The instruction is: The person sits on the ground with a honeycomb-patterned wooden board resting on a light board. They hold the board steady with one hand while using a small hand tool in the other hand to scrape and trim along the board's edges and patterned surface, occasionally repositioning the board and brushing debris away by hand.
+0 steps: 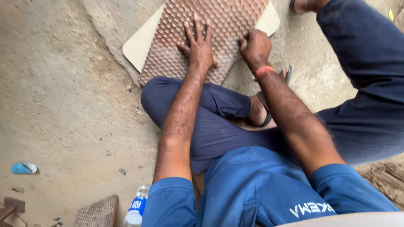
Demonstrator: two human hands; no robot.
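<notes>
We are sitting on the concrete floor (63,105), looking down. Near left: a clear plastic bottle (136,208) is lying by our sleeve, blue label band around it, contents not readable. Further left, a small blue scrap (23,168) is lying on the floor. Far centre: a brown honeycomb-patterned panel (202,29) is resting on a cream board (141,42), overlapping it. Our left hand (198,46) is pressing flat on the panel, fingers spread wide, gripping nothing. Our right hand (254,48) is curled into a fist at the panel's right edge; whether it is holding anything, we cannot tell. A woven brown piece (99,212) is lying beside the bottle.
</notes>
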